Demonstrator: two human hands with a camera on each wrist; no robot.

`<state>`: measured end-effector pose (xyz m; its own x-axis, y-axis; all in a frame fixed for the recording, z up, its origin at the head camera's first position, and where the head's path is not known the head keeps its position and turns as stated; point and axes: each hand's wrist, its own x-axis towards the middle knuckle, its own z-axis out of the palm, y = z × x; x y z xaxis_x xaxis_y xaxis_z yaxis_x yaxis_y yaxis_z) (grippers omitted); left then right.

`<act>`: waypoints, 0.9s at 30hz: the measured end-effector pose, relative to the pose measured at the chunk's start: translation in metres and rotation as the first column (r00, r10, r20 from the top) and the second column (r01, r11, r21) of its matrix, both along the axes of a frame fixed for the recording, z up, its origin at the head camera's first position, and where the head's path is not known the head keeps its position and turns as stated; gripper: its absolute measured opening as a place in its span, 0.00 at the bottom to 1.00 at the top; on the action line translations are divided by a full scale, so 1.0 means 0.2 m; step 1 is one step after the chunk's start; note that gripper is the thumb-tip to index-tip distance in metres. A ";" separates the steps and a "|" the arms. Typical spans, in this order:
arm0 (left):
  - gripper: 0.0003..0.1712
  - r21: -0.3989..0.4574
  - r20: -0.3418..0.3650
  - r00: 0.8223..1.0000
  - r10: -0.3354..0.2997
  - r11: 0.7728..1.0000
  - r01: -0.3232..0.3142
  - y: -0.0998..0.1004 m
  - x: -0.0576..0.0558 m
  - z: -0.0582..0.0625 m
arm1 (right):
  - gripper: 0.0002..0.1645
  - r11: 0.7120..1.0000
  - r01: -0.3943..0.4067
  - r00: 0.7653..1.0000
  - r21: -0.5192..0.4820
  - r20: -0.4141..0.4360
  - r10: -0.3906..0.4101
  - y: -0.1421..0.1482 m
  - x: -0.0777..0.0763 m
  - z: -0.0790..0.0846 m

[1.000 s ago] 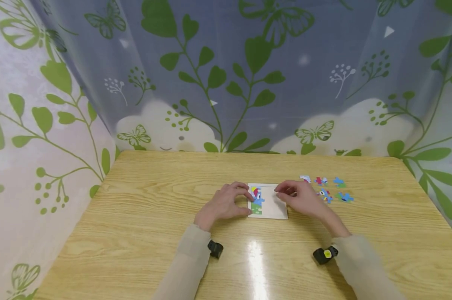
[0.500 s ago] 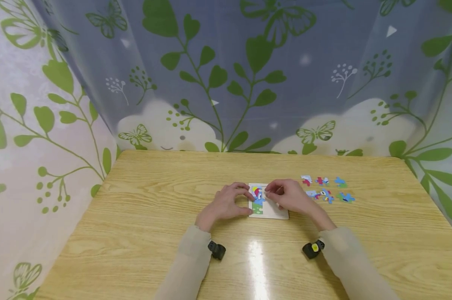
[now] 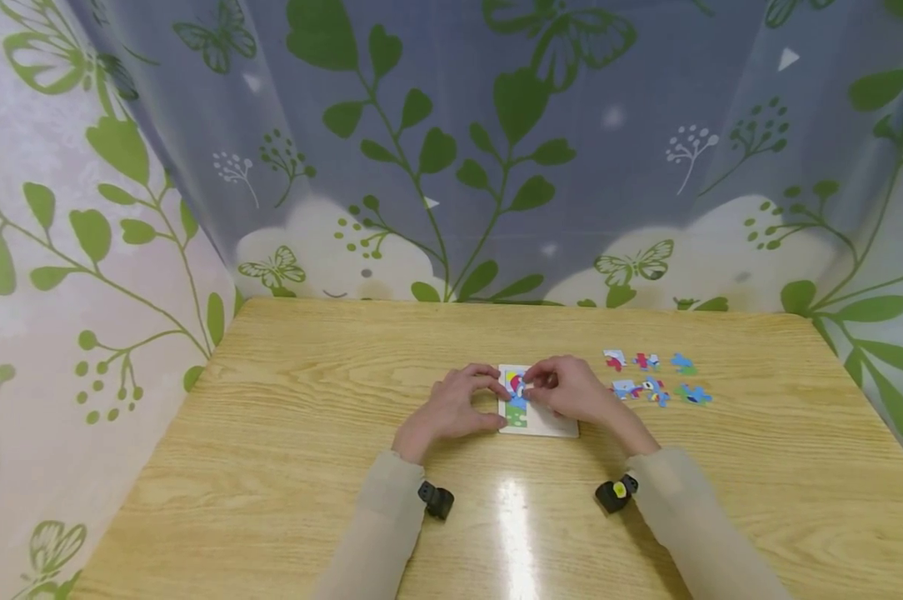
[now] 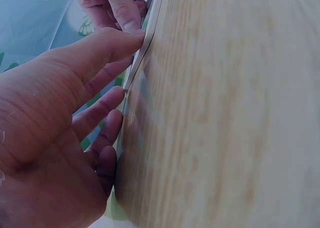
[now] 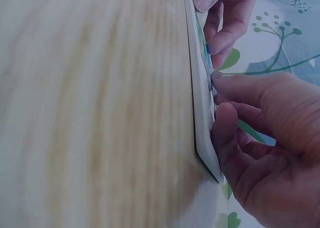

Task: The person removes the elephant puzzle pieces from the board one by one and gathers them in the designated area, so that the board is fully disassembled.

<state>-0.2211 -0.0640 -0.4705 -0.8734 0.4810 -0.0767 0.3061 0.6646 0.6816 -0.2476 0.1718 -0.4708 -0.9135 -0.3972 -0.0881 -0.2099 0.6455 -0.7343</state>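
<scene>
A pale puzzle board [image 3: 552, 423] lies on the table, with joined puzzle pieces [image 3: 516, 414] in green, blue, red and yellow along its left side. My left hand [image 3: 453, 406] holds the board's left side, thumb at the near corner and fingers curved over toward the far corner. In the left wrist view the thumb [image 4: 131, 42] meets the board's edge. My right hand [image 3: 571, 390] pinches a small puzzle piece, mostly hidden by the fingers, at the right border of the joined pieces. The right wrist view shows its fingertips [image 5: 223, 81] low over the board.
Several loose puzzle pieces lie right of the board in two rows, among them a red one [image 3: 646, 362] and a blue-green one [image 3: 694, 394]. A leaf-patterned curtain [image 3: 451, 167] hangs behind the wooden table [image 3: 309, 375].
My right hand has moved left across the board to the joined pieces, uncovering a loose piece at the right. The left hand has stayed in place.
</scene>
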 end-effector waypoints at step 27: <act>0.15 -0.021 -0.010 1.000 0.017 1.000 -0.017 0.01 0.00 0.01 | 0.06 0.998 0.062 0.998 0.030 -0.020 -0.061 -0.06 0.01 0.02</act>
